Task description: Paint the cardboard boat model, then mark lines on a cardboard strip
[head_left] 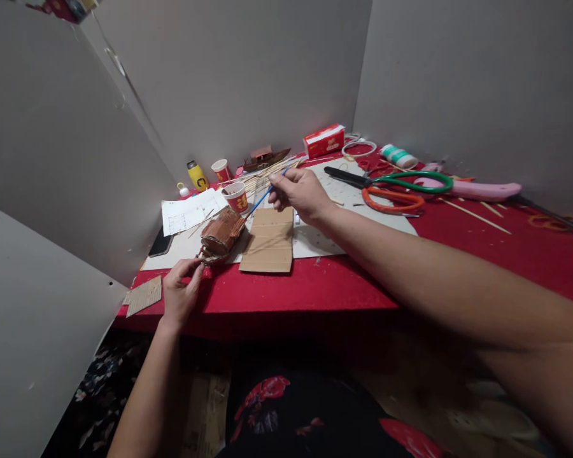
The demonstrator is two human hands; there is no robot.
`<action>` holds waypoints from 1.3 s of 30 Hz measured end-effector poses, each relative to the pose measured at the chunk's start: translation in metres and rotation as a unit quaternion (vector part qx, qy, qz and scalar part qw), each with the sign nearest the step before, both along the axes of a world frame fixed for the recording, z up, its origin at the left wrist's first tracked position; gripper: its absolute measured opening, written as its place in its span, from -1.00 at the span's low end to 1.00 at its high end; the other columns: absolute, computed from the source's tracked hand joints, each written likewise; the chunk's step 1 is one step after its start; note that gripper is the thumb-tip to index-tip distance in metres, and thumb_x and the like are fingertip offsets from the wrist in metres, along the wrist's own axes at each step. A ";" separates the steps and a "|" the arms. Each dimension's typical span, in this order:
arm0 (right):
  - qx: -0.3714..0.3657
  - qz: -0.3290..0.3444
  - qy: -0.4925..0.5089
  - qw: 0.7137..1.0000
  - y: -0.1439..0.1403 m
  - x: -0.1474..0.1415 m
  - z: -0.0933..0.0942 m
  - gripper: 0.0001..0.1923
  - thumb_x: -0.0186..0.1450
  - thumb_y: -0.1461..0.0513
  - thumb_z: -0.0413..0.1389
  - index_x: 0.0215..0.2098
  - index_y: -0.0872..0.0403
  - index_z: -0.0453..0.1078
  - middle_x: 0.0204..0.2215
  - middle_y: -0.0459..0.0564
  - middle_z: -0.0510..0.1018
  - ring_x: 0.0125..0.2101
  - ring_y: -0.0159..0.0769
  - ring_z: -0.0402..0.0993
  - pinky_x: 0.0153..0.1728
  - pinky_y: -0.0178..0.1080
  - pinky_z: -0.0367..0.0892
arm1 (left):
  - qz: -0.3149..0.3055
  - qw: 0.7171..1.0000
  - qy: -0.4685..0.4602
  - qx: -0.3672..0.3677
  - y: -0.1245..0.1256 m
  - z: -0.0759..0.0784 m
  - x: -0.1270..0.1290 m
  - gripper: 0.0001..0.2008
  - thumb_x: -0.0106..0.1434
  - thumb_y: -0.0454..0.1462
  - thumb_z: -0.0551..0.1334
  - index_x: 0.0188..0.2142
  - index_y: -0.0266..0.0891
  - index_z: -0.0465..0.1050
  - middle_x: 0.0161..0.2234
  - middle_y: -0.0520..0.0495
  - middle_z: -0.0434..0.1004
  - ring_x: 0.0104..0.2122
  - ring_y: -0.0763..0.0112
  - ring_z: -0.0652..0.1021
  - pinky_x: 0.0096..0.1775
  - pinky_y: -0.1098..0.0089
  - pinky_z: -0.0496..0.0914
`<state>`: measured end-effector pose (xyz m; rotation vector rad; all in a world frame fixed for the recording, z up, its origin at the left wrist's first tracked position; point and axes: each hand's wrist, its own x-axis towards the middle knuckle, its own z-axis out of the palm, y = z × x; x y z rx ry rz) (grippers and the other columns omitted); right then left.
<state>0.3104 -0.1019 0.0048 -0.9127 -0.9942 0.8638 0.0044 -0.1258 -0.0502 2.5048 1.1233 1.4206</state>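
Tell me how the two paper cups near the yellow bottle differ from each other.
The nearer paper cup stands close to the brush that the right hand holds, beside the small brown model steadied by the left hand. The farther paper cup stands back by the yellow bottle, away from both hands. The nearer one looks slightly larger in the picture. Both are red and white and upright.

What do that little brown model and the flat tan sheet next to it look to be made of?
The model, held by the left hand, looks like thin wooden strips, matt brown: ridged lines show. The flat sheet looks like plain cardboard, dull tan with creases.
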 end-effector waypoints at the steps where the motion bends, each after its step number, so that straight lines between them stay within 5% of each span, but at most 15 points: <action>1: -0.001 0.000 0.000 1.000 0.000 0.000 0.000 -0.61 0.30 0.19 0.23 -0.61 0.10 0.25 -0.75 -0.16 0.46 -0.80 -0.54 0.30 -0.78 -0.49 0.23 | 0.000 1.000 0.002 -0.002 0.000 0.000 0.000 -0.90 0.30 -0.27 0.27 -0.23 -0.20 0.57 -0.32 -0.05 0.63 -0.32 0.39 0.59 -0.23 0.36 0.47; 31: -0.008 0.031 -0.031 0.999 -0.008 -0.004 0.003 -0.64 0.36 0.30 0.17 -0.60 0.12 0.29 -0.75 -0.17 0.46 -0.81 -0.57 0.30 -0.78 -0.52 0.24 | -0.056 0.994 0.086 -0.039 0.007 0.016 0.000 -0.91 0.30 -0.28 0.23 -0.27 -0.10 0.53 -0.36 -0.02 0.56 -0.36 0.39 0.53 -0.28 0.37 0.40; 39: -0.036 0.047 -0.029 0.998 -0.005 0.000 0.003 -0.64 0.38 0.36 0.11 -0.59 0.14 0.32 -0.74 -0.16 0.48 -0.79 -0.55 0.32 -0.77 -0.51 0.22 | -0.024 0.994 0.085 -0.058 0.014 0.017 -0.005 -0.93 0.31 -0.26 0.22 -0.29 -0.13 0.49 -0.36 -0.02 0.54 -0.36 0.38 0.51 -0.30 0.38 0.38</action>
